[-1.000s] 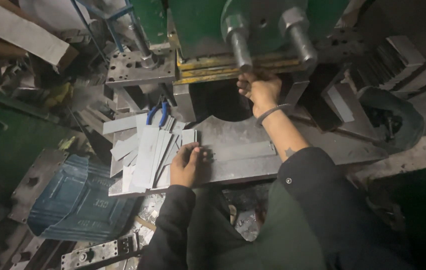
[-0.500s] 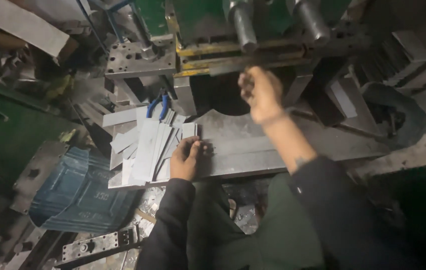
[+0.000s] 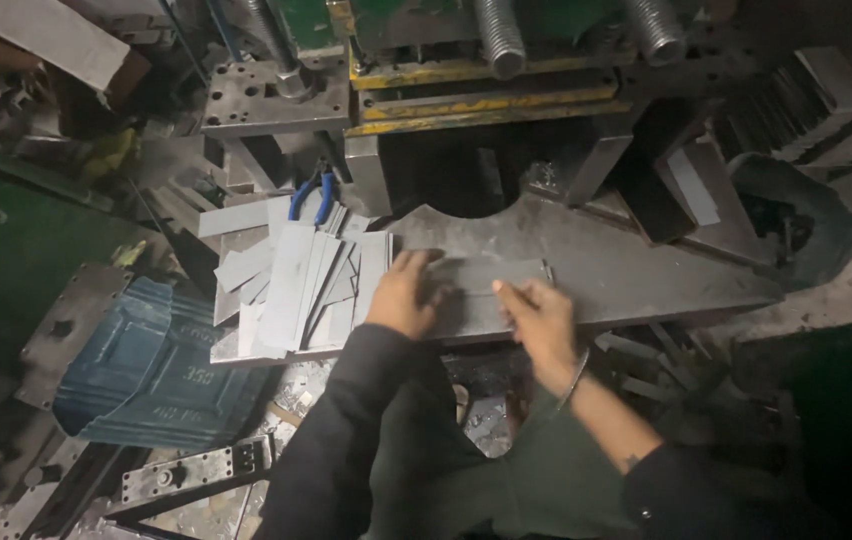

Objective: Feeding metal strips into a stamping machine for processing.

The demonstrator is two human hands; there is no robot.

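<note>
R hand [image 3: 538,318] back from press; both hands grip metal strip [image 3: 491,272], edges blurred.

The person wears a dark, near-black long sleeve [image 3: 341,430] that runs right up to the wrist behind the left grip [image 3: 404,296]. The sleeve behind the right grip [image 3: 544,322] is dark too but pushed well back, leaving the forearm bare. A thin metal bangle [image 3: 574,378] circles the wrist just behind that grip, and dull green clothing [image 3: 466,470] covers the lap between the two arms.
</note>
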